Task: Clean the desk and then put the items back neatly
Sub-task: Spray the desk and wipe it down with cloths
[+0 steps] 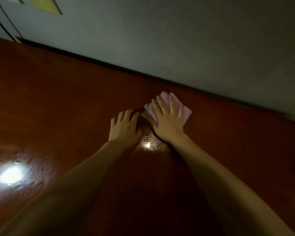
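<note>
Right hand point(167, 123), fingers straight and spread, presses flat on a pink cloth point(186, 114) lying on the reddish worktop point(58, 99). Left hand point(124, 126), just beside it, rests fingertips down, grip empty; 2 light reflections nearer the viewer.

A plain grey-blue wall point(177, 40) fills the view beyond the right hand point(167, 123), dim and in shadow. A dark strip point(95, 60) runs along its foot, slanting from far left of the left hand point(124, 126) down to the right past both hands. High up and well to the left, a yellowish sheet point(46, 4) is on the wall, with thin dark bars point(3, 19) left of it. A small glare spot point(147, 145) shines between the wrists; a large glare patch point(8, 175) lies well left of the left hand.
</note>
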### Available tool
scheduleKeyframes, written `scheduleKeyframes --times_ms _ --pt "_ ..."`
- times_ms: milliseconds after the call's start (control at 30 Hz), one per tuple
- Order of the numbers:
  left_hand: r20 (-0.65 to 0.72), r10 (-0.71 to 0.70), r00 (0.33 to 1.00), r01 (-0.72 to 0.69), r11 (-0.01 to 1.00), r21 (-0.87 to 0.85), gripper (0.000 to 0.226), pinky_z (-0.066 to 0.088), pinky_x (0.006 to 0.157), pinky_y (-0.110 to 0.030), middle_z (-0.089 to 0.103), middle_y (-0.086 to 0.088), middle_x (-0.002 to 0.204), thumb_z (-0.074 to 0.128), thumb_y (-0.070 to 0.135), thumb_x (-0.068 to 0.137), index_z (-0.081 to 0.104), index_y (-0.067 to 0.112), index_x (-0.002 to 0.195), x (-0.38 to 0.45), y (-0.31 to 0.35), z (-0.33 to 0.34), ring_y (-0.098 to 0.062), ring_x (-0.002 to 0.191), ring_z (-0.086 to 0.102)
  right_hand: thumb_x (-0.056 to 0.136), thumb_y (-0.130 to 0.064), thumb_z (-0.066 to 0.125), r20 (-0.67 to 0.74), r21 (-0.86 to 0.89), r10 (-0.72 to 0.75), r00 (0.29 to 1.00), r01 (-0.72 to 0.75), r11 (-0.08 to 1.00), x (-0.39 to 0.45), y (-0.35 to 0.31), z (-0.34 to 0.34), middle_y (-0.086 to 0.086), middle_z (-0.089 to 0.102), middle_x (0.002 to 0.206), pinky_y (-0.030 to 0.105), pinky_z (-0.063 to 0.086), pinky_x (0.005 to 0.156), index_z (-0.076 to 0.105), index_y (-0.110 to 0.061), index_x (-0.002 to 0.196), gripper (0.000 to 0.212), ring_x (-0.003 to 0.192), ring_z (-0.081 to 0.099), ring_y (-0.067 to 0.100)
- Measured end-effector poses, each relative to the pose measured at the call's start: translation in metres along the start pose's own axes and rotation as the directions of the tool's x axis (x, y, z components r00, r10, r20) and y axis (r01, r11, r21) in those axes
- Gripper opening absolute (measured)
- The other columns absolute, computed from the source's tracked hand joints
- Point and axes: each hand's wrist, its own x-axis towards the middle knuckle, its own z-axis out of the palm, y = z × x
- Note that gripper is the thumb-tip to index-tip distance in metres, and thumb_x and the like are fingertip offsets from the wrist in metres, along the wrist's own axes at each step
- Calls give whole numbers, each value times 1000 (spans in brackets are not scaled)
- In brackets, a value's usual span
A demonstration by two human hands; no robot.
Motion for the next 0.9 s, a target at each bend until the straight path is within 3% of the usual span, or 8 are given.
scheduleKeyframes --times_ms 100,200,367,533,633,733,800,900 --pt "15 -1 1000 1 1000 2 61 23 108 -41 21 -1 150 40 41 94 21 21 148 11 9 -4 -21 137 19 90 -58 15 21 6 -42 999 42 999 -18 28 -1 0 7 160 60 -6 111 16 -22 152 72 146 -8 31" --pt "13 38 999 -38 999 6 59 24 108 -41 20 0 150 40 40 95 22 21 148 22 15 -8 -20 137 19 89 -58 11 -15 17 102 995 -102 995 -15 64 -6 0 7 160 62 -4 111 17 -23 152 72 146 -5 31" --pt "13 58 998 -58 998 16 59 22 110 -40 19 0 151 41 37 95 21 21 148 21 14 -6 -20 138 18 98 -50 23 -56 51 288 956 -285 957 29 70 -11 0 7 160 64 -3 111 13 -23 152 61 145 1 36" --pt "16 26 1000 -26 999 25 60 23 109 -40 20 -1 151 41 37 94 21 21 149 17 18 -3 -21 138 19 99 -48 23 -36 40 100 994 -99 994 33 40 -7 -4 0 161 65 -5 110 7 -29 152 58 145 -9 37" --pt "35 17 999 -18 1000 13 61 24 108 -41 21 -2 150 42 37 94 22 20 148 13 30 -3 -22 137 20 99 -47 27 -35 41 -22 999 24 999 -2 32 1 -2 6 160 62 -9 110 12 -28 152 58 144 -13 35" --pt "47 31 998 -33 999 29 60 25 108 -41 21 -2 150 41 38 95 22 19 148 8 40 0 -22 137 21 93 -54 11 24 13 -101 995 101 995 -55 43 6 0 7 160 57 -17 107 13 -29 151 63 141 -20 29" --pt "46 45 998 -47 998 29 60 25 108 -42 21 -2 151 41 38 95 22 19 148 6 50 1 -22 137 21 88 -57 1 62 8 -50 997 50 999 -85 68 6 -2 1 160 57 -19 105 8 -31 151 69 139 -23 28" --pt "36 79 996 -79 997 12 58 25 108 -41 22 -1 150 41 36 94 25 19 147 3 66 3 -20 137 22 89 -58 5 -18 43 157 988 -156 987 -95 119 -2 0 10 160 62 -10 108 15 -31 151 68 143 -14 31"
